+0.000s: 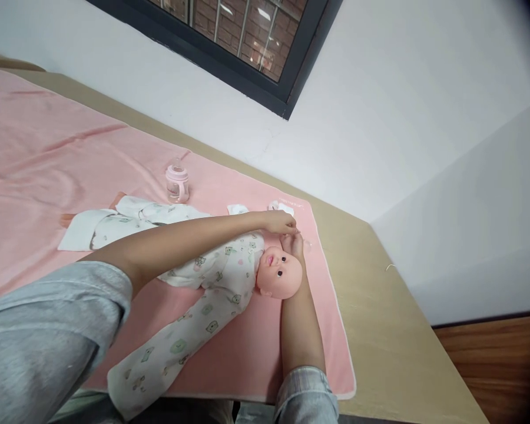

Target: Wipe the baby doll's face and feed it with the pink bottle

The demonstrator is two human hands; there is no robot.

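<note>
A baby doll (279, 274) lies on its back on a pink blanket (256, 347), dressed in a white printed outfit (223, 265). One long sleeve stretches toward the near edge. My left arm reaches across the doll's body, and my left hand (280, 222) is just beyond its head, fingers pinched together. Beside it, touching, is my right hand (294, 241), its fingers curled; that forearm passes behind the doll's head. What the fingers hold is too small to make out. A small clear object (308, 244) lies right of my hands.
A pink baby bottle (177, 184) stands on the blanket beyond the doll's legs. Small white cloth pieces (238, 209) lie near my hands. The wooden tabletop (371, 306) extends past the blanket on the right. Behind it are a white wall (357, 118) and a dark-framed window (287, 97).
</note>
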